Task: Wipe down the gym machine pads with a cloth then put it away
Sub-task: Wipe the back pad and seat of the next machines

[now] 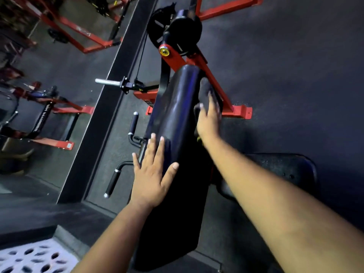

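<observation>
Bracing the long pad (173, 115) with your left hand (151, 174), fingers spread flat, you steadied it; your right hand (208, 119) pressed the dark cloth (206, 89) against its far right edge, fingers blurred, seemingly extended.

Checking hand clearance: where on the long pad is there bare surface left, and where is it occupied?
The long pad is bare between the left hand, flat near its left edge, and the right hand, pressing a dark cloth on its right edge. The lower pad toward the camera is also bare. The left side by the black handles is crowded.
</observation>
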{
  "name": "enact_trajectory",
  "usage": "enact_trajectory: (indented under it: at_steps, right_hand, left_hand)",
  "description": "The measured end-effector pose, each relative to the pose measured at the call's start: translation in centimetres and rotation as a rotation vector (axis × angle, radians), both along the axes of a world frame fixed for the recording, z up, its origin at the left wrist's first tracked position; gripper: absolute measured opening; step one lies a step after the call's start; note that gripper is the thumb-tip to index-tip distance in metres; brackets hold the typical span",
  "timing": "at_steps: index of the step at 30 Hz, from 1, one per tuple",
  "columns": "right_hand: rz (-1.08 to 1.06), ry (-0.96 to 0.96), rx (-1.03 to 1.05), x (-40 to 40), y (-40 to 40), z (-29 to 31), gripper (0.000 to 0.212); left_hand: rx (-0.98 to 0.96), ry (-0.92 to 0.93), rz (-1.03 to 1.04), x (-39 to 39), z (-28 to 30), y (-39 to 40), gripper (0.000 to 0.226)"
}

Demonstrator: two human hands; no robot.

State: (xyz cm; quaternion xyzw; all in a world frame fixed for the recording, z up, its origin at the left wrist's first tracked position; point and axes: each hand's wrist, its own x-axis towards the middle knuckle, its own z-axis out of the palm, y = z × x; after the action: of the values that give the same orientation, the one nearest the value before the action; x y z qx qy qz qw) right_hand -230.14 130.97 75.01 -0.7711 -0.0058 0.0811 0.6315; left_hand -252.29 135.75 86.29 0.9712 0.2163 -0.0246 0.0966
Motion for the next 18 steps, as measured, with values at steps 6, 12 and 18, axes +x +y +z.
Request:
enact_trajectory:
  at_steps: [6, 12, 18]
  right_hand:
    - [0.192, -0.312, -0.166, -15.8, -4.4, 2.9, 0.052]
    - [0.534, -0.527, -0.276, -20.7, -7.6, 4.6, 0.054]
    - [0.472, -0.368, -0.528, -12.6, -1.7, 9.5, 0.045]
  left_hand:
    - [-0.124, -0.09, 0.124, -7.4, 0.2, -1.1, 0.083]
    - [-0.186, -0.192, 0.21, -11.6, 0.8, -3.1, 0.086]
    - [-0.167, -0.223, 0.291, -15.6, 0.4, -4.4, 0.084]
